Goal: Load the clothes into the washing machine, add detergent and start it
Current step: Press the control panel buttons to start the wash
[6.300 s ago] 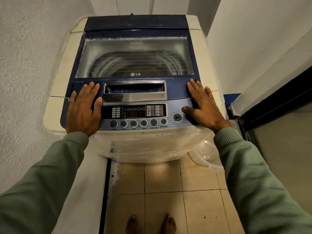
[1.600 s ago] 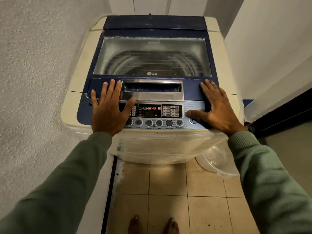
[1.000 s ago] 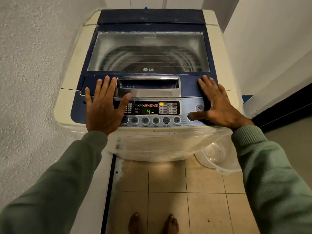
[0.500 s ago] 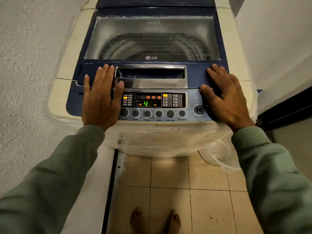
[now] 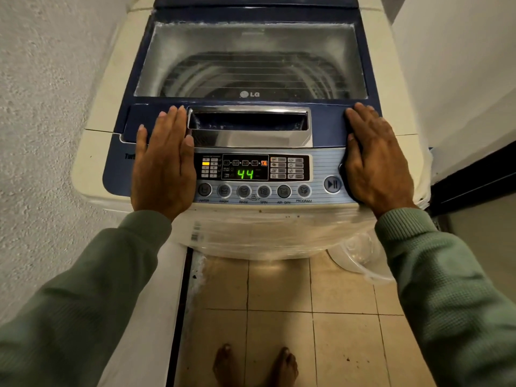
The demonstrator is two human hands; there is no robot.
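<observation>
A cream and blue top-loading washing machine (image 5: 111,88) stands before me with its clear lid (image 5: 251,62) closed. The drum shows dimly through the lid; no clothes can be made out. The control panel (image 5: 251,174) is lit, and its green display reads 44. My left hand (image 5: 163,166) lies flat on the panel's left end, fingers apart, holding nothing. My right hand (image 5: 377,160) rests flat on the right end, just right of the start/pause button (image 5: 332,184). No detergent is in view.
A rough white wall (image 5: 42,135) runs close on the left and a smooth white wall (image 5: 460,65) on the right. A clear plastic container (image 5: 360,258) sits on the tiled floor (image 5: 279,303) at the machine's right foot. My bare feet show below.
The panel has lit up since 1.6 s ago, and the display went from 4 to 44. My right thumb has come off the button area. Both hands stay flat; the view moved closer.
</observation>
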